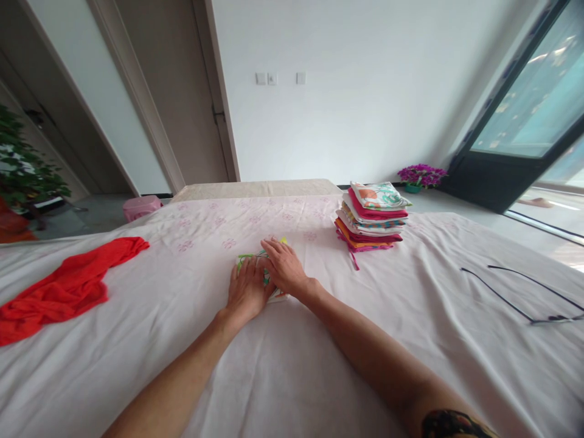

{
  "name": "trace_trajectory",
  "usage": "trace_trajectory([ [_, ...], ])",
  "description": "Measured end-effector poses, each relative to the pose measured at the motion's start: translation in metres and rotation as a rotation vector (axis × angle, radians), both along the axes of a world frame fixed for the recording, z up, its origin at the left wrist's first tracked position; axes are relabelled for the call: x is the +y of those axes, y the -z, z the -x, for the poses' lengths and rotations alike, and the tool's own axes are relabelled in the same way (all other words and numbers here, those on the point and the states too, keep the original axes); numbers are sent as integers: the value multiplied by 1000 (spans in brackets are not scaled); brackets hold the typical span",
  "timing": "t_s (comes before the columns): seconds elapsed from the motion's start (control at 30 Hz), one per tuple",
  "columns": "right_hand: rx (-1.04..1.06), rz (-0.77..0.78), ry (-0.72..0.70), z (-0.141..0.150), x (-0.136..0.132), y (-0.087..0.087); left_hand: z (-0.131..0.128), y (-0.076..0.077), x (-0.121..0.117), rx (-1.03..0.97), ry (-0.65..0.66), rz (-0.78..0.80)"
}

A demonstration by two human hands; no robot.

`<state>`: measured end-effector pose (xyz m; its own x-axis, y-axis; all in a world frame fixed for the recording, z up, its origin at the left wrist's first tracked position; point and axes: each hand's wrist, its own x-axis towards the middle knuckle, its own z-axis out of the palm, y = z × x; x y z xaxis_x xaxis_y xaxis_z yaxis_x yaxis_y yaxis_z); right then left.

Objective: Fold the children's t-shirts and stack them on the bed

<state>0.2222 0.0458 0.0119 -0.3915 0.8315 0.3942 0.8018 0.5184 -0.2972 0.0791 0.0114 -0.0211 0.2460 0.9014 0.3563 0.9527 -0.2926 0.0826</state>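
A small folded cloth [279, 297], white with green, yellow and orange print, lies in the middle of the pale bed sheet. My left hand [249, 286] rests flat on its left side, fingers stretched forward. On the right side, my right hand [283, 264] presses down with its fingers extended, angled to the left. Both hands are open and cover most of the cloth. To the right stands a stack of folded cloths [371, 220] in white, red, orange and pink, with a similar print on top and a pink strap hanging from its base.
A crumpled red cloth [77, 283] lies at the left. Eyeglasses [533, 319] with open temples rest at the far right. Beyond the bed are a pink stool [142, 207], a pot of purple flowers [422, 176] and a leafy plant [25, 164].
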Motion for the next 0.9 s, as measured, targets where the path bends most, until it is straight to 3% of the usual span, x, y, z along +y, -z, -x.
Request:
trace_trajectory([
  [0.17,-183,156,-73,-8,3,21,0,-4,-4,6,-39,62],
  [0.33,-124,157,-40,-17,6,29,8,-4,-10,-9,21,135],
  [0.5,110,154,35,-21,10,25,32,-1,-35,-36,218,150],
  [0.63,354,217,260,-27,14,21,49,-4,-64,9,342,207],
  [0.73,375,315,343,-28,14,14,55,-6,-77,26,397,225],
  [0.9,301,477,304,-21,15,0,59,-2,-77,-48,435,172],
])
